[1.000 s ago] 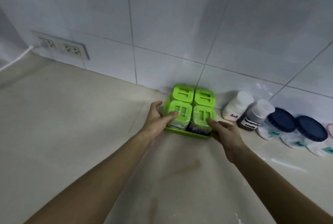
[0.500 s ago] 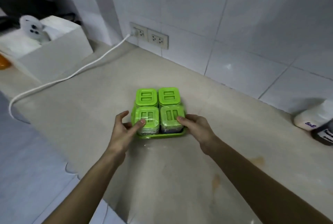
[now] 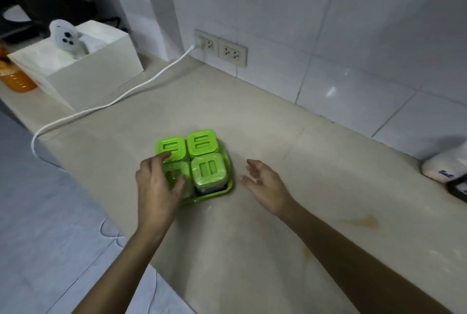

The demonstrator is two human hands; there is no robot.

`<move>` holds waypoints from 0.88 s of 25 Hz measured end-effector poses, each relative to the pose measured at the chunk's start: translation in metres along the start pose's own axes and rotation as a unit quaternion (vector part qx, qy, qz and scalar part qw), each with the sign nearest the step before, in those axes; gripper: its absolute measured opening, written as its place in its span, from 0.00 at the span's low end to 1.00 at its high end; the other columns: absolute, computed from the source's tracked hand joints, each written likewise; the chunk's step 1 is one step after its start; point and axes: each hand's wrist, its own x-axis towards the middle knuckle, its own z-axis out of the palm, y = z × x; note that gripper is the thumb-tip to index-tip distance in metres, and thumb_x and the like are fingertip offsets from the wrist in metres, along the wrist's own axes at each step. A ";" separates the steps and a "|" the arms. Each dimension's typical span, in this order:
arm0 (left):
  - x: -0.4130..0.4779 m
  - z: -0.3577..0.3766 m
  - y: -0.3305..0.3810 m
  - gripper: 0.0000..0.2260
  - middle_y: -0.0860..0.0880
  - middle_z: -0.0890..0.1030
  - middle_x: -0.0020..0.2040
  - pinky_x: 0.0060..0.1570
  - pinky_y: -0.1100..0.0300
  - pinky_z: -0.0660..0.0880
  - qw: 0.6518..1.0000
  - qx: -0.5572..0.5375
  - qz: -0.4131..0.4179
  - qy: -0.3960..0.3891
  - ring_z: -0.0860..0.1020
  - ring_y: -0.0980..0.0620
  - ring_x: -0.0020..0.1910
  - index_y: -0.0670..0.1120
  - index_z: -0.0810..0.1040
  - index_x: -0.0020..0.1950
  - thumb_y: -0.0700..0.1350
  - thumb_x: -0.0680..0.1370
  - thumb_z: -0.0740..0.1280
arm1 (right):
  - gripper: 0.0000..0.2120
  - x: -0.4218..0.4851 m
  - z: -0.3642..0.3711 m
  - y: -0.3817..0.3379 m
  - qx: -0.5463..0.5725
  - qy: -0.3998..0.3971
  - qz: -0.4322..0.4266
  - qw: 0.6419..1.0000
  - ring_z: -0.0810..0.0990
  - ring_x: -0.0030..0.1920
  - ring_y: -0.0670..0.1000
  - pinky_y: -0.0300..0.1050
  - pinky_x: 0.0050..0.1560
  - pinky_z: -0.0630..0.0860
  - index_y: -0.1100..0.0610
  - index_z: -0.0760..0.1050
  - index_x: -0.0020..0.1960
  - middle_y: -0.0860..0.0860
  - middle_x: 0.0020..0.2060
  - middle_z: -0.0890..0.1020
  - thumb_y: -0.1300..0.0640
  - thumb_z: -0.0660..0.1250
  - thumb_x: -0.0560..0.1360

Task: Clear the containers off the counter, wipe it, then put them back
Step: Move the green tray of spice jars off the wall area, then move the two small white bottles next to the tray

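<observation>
The left hand [image 3: 158,184] lies spread over the near-left jar [image 3: 177,179] of the green tray [image 3: 228,164], fingers loose, gripping nothing. The right hand [image 3: 265,181] hovers open just beside the tray, apart from it. The tray stands mid-counter [image 3: 290,136]. A white cord [image 3: 113,104] runs left to a white box [image 3: 83,71]. At the right edge a salt bottle [image 3: 442,169] and a dark jar [image 3: 461,188] are cut off.

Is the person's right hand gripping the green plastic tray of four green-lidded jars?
No, the right hand hangs open beside the green plastic tray, apart from it, while the left hand rests on the jars.
</observation>
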 end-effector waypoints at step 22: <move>-0.087 0.338 0.437 0.24 0.41 0.63 0.68 0.63 0.49 0.70 0.845 0.096 0.440 -0.288 0.71 0.39 0.60 0.48 0.66 0.71 0.42 0.76 0.67 | 0.27 -0.095 -0.414 0.170 -0.420 0.243 0.032 0.874 0.74 0.59 0.60 0.52 0.58 0.72 0.54 0.65 0.70 0.57 0.64 0.72 0.51 0.67 0.74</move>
